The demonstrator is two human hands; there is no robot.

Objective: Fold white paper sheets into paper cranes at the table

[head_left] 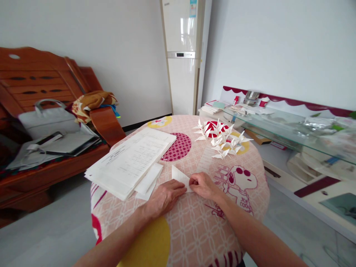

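A white sheet of paper [179, 175], folded to a triangle, lies on the cloth-covered round table [191, 230] in front of me. My left hand [167, 193] is closed on its lower left part, fingers together and pressing down on it. At the right corner, my right hand [203, 185] has its fingers curled and pinches the paper's edge. Both hands partly hide the sheet. To the left lie some small cut paper pieces [150, 180] beside a stack of printed sheets [133, 157]. Several folded white paper cranes [222, 141] stand grouped at the far right of the table.
On the left is a wooden bench [36, 81] with a grey bag [46, 118], a laptop-like device [71, 142] and a brown cloth [91, 102]. A glass-topped cabinet [292, 129] with clutter runs along the right. A tall white air conditioner [182, 81] stands behind the table.
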